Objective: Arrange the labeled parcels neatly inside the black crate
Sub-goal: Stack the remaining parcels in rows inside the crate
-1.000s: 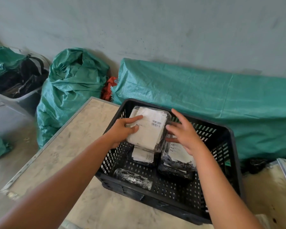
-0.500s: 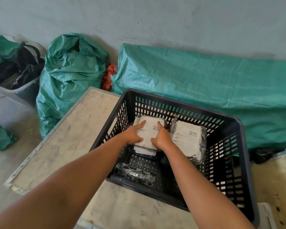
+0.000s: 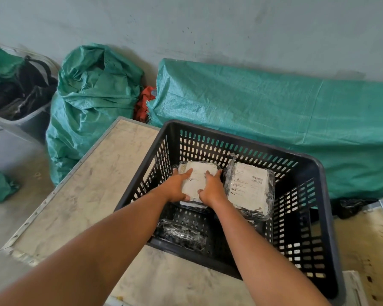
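A black slotted crate (image 3: pixel 237 138) stands on a pale table. Inside, at the back left, lies a clear-wrapped parcel with a white label (image 3: pixel 198 178). My left hand (image 3: pixel 177 187) grips its left side and my right hand (image 3: pixel 211 187) grips its right side, both pressing it down on another parcel beneath. Beside it, at the back right, a second labeled parcel (image 3: pixel 249 188) with a barcode leans slightly. A small dark wrapped parcel (image 3: pixel 181 234) lies at the crate's front left, apart from my hands.
The pale table (image 3: pixel 86 195) has a metal-edged rim at the left. Behind it stand a stuffed green sack (image 3: pixel 93 102) and a long green tarp-covered pile (image 3: pixel 274 111). A grey bin of dark items (image 3: pixel 18 100) sits far left on the floor.
Both hands lowered the labeled parcel from above the crate down into its back left corner. The second parcel's label came into view on the right.
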Action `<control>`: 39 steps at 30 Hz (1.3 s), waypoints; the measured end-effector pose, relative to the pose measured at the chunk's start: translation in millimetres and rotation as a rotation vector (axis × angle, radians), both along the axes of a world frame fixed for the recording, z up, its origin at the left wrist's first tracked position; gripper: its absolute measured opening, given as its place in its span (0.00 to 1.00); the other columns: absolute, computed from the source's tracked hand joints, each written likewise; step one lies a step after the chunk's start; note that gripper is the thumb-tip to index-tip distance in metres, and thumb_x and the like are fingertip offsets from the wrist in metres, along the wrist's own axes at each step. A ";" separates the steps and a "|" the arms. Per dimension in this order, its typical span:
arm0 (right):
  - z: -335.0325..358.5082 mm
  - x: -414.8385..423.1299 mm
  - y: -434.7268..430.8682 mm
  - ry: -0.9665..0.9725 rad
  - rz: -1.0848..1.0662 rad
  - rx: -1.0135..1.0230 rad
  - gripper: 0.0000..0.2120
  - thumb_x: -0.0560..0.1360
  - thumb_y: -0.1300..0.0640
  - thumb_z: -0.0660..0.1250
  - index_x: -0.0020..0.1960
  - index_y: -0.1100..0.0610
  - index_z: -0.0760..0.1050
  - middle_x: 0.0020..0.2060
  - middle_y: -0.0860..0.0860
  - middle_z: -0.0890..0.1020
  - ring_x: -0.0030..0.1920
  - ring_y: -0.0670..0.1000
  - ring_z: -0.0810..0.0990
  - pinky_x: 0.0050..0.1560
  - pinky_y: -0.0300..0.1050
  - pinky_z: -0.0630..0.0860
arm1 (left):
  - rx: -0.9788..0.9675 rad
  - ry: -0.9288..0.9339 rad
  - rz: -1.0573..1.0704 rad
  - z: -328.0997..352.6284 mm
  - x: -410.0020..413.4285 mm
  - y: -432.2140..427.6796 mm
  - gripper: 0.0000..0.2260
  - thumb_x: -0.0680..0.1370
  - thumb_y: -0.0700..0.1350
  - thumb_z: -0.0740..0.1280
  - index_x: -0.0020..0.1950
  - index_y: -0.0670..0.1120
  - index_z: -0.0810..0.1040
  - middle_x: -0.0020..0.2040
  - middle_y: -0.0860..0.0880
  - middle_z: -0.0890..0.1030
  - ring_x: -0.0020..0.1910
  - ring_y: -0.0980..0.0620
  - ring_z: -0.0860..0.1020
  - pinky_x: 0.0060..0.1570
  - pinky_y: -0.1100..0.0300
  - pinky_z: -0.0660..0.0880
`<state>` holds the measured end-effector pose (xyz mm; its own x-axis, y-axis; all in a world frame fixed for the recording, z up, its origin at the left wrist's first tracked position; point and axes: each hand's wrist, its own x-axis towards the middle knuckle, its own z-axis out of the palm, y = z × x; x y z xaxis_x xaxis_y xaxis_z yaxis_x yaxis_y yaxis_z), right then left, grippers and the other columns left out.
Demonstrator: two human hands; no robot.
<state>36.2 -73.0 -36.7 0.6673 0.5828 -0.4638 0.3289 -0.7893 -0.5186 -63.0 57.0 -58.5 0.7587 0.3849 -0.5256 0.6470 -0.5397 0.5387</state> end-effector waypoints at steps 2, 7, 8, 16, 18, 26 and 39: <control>7.8 -4.7 -4.0 0.008 -0.067 0.095 0.35 0.79 0.65 0.70 0.82 0.56 0.60 0.83 0.60 0.48 0.78 0.60 0.65 0.73 0.45 0.66 | 0.037 -0.025 0.027 6.0 1.0 -0.7 0.52 0.68 0.42 0.81 0.83 0.58 0.53 0.79 0.42 0.60 0.73 0.41 0.67 0.72 0.49 0.67; 39.1 1.4 -20.1 -0.042 -0.019 0.332 0.26 0.78 0.63 0.72 0.74 0.52 0.73 0.74 0.51 0.74 0.71 0.53 0.75 0.65 0.40 0.69 | 0.070 0.005 -0.017 41.5 7.3 -7.3 0.39 0.72 0.43 0.79 0.80 0.50 0.64 0.75 0.44 0.69 0.70 0.43 0.72 0.66 0.54 0.71; 46.4 5.2 -26.3 -0.018 0.025 0.354 0.24 0.78 0.62 0.73 0.72 0.52 0.75 0.73 0.50 0.75 0.70 0.53 0.76 0.69 0.44 0.71 | 0.106 -0.012 -0.061 50.5 7.2 -7.8 0.36 0.74 0.44 0.78 0.79 0.49 0.66 0.76 0.44 0.69 0.72 0.44 0.71 0.68 0.53 0.69; 57.3 3.6 -80.8 0.241 0.148 0.404 0.19 0.74 0.63 0.77 0.53 0.39 0.82 0.61 0.46 0.84 0.49 0.40 0.86 0.53 0.37 0.81 | -0.042 0.188 -0.466 94.4 -46.6 -10.4 0.28 0.78 0.44 0.73 0.77 0.59 0.70 0.73 0.51 0.75 0.64 0.49 0.76 0.66 0.51 0.72; 47.7 -7.2 -84.2 0.284 0.193 0.355 0.19 0.74 0.63 0.78 0.52 0.39 0.82 0.60 0.44 0.84 0.52 0.42 0.85 0.58 0.43 0.80 | -0.055 0.262 -0.484 90.8 -59.1 -13.0 0.27 0.78 0.43 0.74 0.74 0.62 0.73 0.69 0.54 0.77 0.52 0.53 0.79 0.53 0.56 0.81; 28.0 -28.4 -84.5 0.505 0.525 0.109 0.18 0.74 0.59 0.78 0.57 0.37 0.85 0.60 0.39 0.84 0.57 0.33 0.79 0.62 0.37 0.75 | -0.100 0.284 -0.433 79.3 -76.7 -20.2 0.27 0.74 0.39 0.77 0.69 0.59 0.79 0.59 0.57 0.83 0.50 0.52 0.83 0.43 0.62 0.81; 23.7 -16.5 -82.9 0.206 0.426 0.301 0.28 0.66 0.54 0.83 0.64 0.40 0.82 0.61 0.41 0.82 0.61 0.41 0.78 0.62 0.41 0.74 | -0.010 0.037 -0.287 71.8 -63.3 -18.0 0.22 0.83 0.40 0.66 0.76 0.55 0.72 0.73 0.48 0.75 0.63 0.51 0.75 0.63 0.56 0.72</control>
<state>19.7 -155.9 -13.0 0.2569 0.9078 -0.3315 0.4543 -0.4162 -0.7876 -126.4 38.9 13.3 0.8159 0.1519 -0.5579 0.4880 -0.6982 0.5237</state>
